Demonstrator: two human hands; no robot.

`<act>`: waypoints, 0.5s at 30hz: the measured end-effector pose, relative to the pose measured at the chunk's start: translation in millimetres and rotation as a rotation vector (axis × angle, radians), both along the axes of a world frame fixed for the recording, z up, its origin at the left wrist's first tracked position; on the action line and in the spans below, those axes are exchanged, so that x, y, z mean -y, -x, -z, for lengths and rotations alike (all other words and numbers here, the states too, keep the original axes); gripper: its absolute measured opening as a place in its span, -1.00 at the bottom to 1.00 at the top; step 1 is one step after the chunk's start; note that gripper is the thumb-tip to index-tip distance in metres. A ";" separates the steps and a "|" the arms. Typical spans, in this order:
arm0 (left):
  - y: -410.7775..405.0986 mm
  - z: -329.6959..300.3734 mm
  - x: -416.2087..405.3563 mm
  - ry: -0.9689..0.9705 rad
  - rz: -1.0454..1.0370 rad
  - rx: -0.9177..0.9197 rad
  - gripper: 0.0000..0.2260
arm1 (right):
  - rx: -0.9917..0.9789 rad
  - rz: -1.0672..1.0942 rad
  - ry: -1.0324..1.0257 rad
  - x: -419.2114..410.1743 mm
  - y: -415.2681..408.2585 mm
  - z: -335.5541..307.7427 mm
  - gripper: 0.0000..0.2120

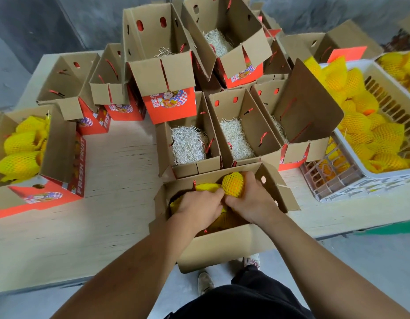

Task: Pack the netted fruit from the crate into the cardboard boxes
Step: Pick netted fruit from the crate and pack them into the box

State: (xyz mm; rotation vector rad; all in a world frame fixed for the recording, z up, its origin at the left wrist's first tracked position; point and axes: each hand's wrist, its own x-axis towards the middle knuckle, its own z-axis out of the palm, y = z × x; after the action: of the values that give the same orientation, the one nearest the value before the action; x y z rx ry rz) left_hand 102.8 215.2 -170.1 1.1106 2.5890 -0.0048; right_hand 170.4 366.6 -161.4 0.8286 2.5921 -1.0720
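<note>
A pale wooden table (116, 171) was set on a grey floor. In the nearest box (224, 240), a netted fruit (232, 184) was gripped by the right hand (252, 201). The left hand (199, 207) was curled over other fruit, grip kinda unclear. The crate (365, 180) was cut off at right.

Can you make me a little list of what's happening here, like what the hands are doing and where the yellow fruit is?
left hand: presses on netted fruit inside the near box
right hand: grips one netted fruit
crate: white, right side, full of netted fruit
packed box: far left, filled
waiting boxes: open, only shredded paper inside
</note>
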 end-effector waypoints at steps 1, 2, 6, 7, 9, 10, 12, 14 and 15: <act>0.0 0.3 -2.1 0.002 0.000 0.038 -0.77 | -0.009 0.006 -0.006 -0.1 -0.1 -0.9 -0.34; 0.7 -0.4 -3.3 -0.001 -0.018 0.073 -0.78 | -0.022 0.013 -0.017 -0.4 -0.3 -1.6 -0.34; 9.7 -12.2 2.1 -0.103 -0.067 0.298 -0.86 | -0.060 0.005 -0.046 -2.1 -2.1 -2.0 -0.34; 11.9 -16.0 8.4 -0.142 -0.091 0.346 -0.88 | -0.058 -0.007 -0.032 -2.7 -2.2 -1.2 -0.34; 14.8 -21.2 28.3 -0.214 -0.218 0.418 -0.81 | -0.037 -0.042 -0.020 -4.2 -1.4 0.9 -0.33; 14.4 -22.4 38.3 -0.203 -0.274 0.460 -0.75 | -0.026 -0.057 -0.024 -4.5 -0.6 1.8 -0.33; 9.9 -26.6 51.5 -0.025 -0.290 0.512 -0.69 | -0.023 -0.068 -0.029 -4.1 1.5 2.4 -0.33; 4.8 -27.7 52.6 0.110 -0.278 0.457 -0.74 | -0.034 -0.082 -0.036 -0.5 2.6 1.8 -0.33; 2.0 -29.5 49.2 0.123 -0.280 0.430 -0.74 | -0.045 -0.090 -0.049 1.6 2.2 1.8 -0.33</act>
State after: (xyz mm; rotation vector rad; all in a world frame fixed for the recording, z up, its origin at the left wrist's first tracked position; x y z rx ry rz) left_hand 100.8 166.1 -140.6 0.6169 2.2937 0.1238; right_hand 168.2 365.0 -163.3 0.6988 2.6756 -1.0172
